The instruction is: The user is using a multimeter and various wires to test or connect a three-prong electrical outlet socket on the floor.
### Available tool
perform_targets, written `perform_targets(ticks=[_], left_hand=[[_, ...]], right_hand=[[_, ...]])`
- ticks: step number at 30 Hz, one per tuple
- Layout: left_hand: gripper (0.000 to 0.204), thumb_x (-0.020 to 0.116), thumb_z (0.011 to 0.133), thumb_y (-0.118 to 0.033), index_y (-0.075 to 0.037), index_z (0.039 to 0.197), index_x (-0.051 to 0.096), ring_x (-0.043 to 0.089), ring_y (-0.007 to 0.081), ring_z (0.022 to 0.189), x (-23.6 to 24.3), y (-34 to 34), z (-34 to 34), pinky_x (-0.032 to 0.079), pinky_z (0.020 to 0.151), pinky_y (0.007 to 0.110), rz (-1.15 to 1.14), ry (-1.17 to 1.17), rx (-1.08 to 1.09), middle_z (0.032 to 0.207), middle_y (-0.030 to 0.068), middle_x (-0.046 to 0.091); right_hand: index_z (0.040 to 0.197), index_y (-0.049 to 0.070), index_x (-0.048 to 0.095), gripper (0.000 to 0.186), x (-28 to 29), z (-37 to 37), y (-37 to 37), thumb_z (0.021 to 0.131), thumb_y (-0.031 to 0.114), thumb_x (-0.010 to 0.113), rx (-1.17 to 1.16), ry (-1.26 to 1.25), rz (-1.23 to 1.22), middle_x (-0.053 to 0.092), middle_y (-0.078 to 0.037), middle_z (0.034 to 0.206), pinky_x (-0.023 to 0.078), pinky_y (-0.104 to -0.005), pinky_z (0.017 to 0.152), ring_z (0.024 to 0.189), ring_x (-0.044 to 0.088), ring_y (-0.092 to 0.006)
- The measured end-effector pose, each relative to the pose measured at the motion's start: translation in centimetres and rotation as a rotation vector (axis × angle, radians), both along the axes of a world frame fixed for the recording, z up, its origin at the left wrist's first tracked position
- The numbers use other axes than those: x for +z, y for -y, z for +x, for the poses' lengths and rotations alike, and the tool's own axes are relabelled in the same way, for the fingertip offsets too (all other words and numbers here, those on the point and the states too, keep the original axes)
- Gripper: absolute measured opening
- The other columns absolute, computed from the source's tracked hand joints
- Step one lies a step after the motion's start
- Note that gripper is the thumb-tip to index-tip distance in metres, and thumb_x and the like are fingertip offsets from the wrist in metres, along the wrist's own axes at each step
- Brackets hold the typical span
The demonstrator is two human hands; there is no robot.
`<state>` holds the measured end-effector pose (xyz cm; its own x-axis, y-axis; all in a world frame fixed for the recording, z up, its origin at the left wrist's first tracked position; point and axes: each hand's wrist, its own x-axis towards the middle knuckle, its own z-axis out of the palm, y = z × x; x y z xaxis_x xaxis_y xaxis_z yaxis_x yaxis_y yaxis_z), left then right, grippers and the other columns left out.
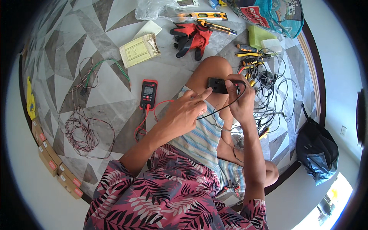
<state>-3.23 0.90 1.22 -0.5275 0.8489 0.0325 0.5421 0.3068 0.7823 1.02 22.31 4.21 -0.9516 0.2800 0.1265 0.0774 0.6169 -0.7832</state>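
Note:
A small black box with dark slots in its face (217, 85) is in my right hand (241, 100), thumb across its right end. From that end a black cable (226, 106) loops down and leftward to my left hand (190, 109). My left index finger stretches out to the box's left edge, while the other fingers curl round the cable. Left of my leg lies a red and black multimeter (148, 94) with its screen up. Its red lead (164, 102) runs toward my left hand and passes out of sight under it.
Tangled black cables (268, 92) and yellow-handled pliers (247, 54) lie at right. Red and black gloves (193, 38), a yellow level (209, 15) and a torn package (138, 50) lie ahead. Coiled wire (82, 134) is at left; a black bag (316, 147) is far right.

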Motion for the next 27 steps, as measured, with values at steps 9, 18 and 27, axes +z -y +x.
perform_targets(ticks=[9, 18, 27], left_hand=[[0.018, 0.063, 0.074, 0.009, -0.004, 0.079, 0.051, 0.058, 0.0342, 0.113, -0.1, 0.1, 0.3, 0.052, 0.091, 0.042, 0.001, -0.017, 0.023, 0.155, 0.0118, 0.051], [0.016, 0.069, 0.075, 0.001, -0.002, 0.089, 0.062, 0.058, 0.0303, 0.111, -0.4, -0.2, 0.6, 0.050, 0.095, 0.040, 0.013, -0.095, 0.015, 0.151, 0.0138, 0.054], [0.018, 0.068, 0.075, 0.002, -0.004, 0.090, 0.060, 0.058, 0.0311, 0.114, -1.0, -0.1, 1.2, 0.055, 0.086, 0.040, 0.017, -0.086, 0.045, 0.153, 0.0091, 0.052]], right_hand=[[0.086, -0.006, 0.060, 0.009, 0.2, -2.0, -0.5, 0.091, -0.001, 0.065, 0.140, 0.093, 0.091, 0.064, -0.022, 0.085, 0.049, -0.0460, 0.065, 0.075, 0.064, -0.0439], [0.090, -0.005, 0.061, 0.006, 0.6, -1.9, -0.6, 0.091, -0.002, 0.067, 0.152, 0.114, 0.093, 0.063, -0.023, 0.081, 0.048, -0.0454, 0.063, 0.073, 0.064, -0.0442], [0.094, -0.004, 0.063, 0.004, 0.9, -2.0, 0.0, 0.090, -0.004, 0.065, 0.152, 0.134, 0.111, 0.065, -0.022, 0.082, 0.049, -0.0418, 0.064, 0.071, 0.064, -0.0407]])
